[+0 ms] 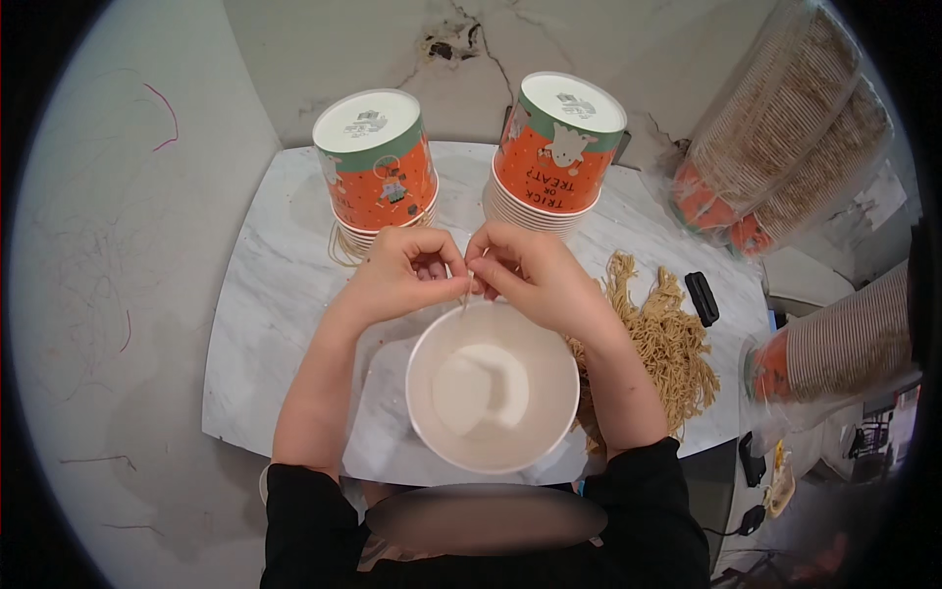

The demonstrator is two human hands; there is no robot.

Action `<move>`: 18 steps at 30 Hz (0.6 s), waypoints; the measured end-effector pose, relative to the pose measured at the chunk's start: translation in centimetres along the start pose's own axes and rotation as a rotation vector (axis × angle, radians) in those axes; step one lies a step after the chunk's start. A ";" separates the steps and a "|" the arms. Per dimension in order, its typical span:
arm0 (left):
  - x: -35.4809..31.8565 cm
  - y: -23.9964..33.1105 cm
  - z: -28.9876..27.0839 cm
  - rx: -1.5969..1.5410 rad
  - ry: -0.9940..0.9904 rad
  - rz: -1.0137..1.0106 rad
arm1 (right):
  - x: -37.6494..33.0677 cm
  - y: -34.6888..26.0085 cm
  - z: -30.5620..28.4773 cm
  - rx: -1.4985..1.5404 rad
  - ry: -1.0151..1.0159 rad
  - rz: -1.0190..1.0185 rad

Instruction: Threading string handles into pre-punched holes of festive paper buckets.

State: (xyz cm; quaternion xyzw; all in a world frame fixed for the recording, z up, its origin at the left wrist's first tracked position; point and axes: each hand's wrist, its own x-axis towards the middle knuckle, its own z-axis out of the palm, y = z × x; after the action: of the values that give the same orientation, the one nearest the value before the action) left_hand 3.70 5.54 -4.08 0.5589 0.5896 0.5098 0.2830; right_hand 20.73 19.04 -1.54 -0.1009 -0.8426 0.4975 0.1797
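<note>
A white paper bucket (pixel 556 393) stands mouth up at the near middle of the table, with nothing visible inside but a shadow. At its far rim my left hand (pixel 417 270) and my right hand (pixel 525 267) meet, thumbs and fingers pinched together. Between the fingertips runs a thin tan cord (pixel 465 294), hanging down by the rim; most of it is hidden by the fingers. Beside my right forearm lies a heap of tan cords (pixel 677 344), partly covered by that arm.
Two upside-down stacks of orange and green buckets, a left stack (pixel 378 177) and a right stack (pixel 549 162), stand at the back. A small black object (pixel 702 298) lies right of the cords. Plastic-wrapped bucket stacks (pixel 785 128) lean at the far right, beyond the marble-patterned table (pixel 285 285).
</note>
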 end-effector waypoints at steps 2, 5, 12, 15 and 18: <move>-0.2 0.6 -0.4 -0.022 -0.058 -0.052 | -0.4 -0.7 -0.4 0.024 -0.139 0.097; -0.4 1.5 -0.2 -0.115 -0.116 -0.159 | -0.6 -1.1 -0.9 -0.079 -0.168 0.066; -0.2 1.3 0.6 -0.061 -0.028 -0.079 | -0.3 0.2 -0.6 -0.046 -0.003 -0.054; -0.2 1.5 0.7 0.091 0.008 -0.019 | -0.1 0.3 -0.7 -0.001 0.046 -0.051; -0.2 1.5 0.9 0.122 0.021 0.032 | 0.1 0.0 -1.0 -0.047 -0.033 0.078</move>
State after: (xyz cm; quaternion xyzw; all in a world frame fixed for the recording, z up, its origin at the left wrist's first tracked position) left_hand 5.09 5.43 -3.02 0.5790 0.6135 0.4833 0.2341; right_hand 21.05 19.90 -1.09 -0.1296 -0.8524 0.4857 0.1439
